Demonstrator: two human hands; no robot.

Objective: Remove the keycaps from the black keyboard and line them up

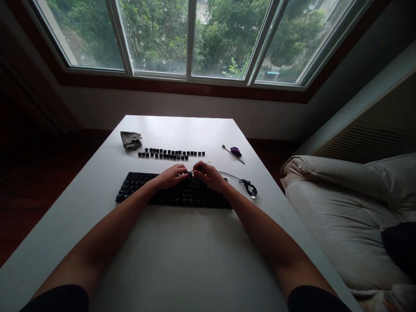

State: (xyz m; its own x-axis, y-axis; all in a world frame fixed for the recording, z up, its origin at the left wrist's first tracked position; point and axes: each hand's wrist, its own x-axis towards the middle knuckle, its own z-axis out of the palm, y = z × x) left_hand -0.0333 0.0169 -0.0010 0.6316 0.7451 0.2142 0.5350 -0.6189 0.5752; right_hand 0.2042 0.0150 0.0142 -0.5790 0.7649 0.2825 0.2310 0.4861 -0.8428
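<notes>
A black computer keyboard (206,199) lies across the white table in front of me, its far edge partly covered by my hands. My left hand (173,175) is closed above its middle, fingertips pinched on something small and dark that I cannot make out. Close beside it, almost touching, my right hand (207,174) is closed around a small dark piece. Thin wire loops show just past its fingers, looking like a wire keycap puller (208,163). Beyond the hands, loose black keycaps (170,152) stand in two rows.
A grey cloth (130,140) lies at the back left of the white table (177,246). At the back right are a thin brush (233,154) and a purple crumpled item (236,151). The tied USB cable (249,188) rests right of the keyboard. A pale sofa (342,215) stands alongside.
</notes>
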